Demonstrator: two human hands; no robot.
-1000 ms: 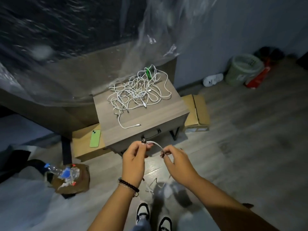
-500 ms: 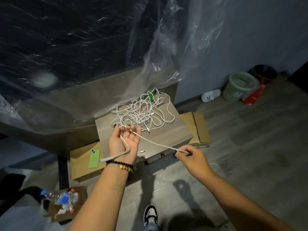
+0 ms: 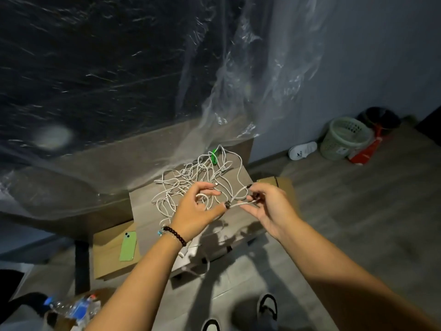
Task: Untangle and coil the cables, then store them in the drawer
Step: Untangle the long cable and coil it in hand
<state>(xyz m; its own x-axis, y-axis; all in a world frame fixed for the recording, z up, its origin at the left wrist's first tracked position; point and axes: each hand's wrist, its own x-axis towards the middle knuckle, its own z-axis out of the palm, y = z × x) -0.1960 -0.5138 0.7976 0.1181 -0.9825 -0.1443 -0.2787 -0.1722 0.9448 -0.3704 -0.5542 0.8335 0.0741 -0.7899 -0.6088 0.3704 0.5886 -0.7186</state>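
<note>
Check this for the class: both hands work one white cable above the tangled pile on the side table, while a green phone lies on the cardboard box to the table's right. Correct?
Not quite. The head view shows the green phone on the cardboard box to the side table's left. Otherwise right: left hand and right hand work one white cable above the tangled pile.

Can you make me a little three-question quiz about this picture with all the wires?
1. True or false: the green phone lies on the cardboard box.
2. Which hand wears a bead bracelet?
3. The white cable runs between: A) both hands, B) two feet, C) the basket and slipper.

Key: 1 true. 2 the left hand. 3 A: the right hand pinches it; the tangled pile waits on the table.
</note>
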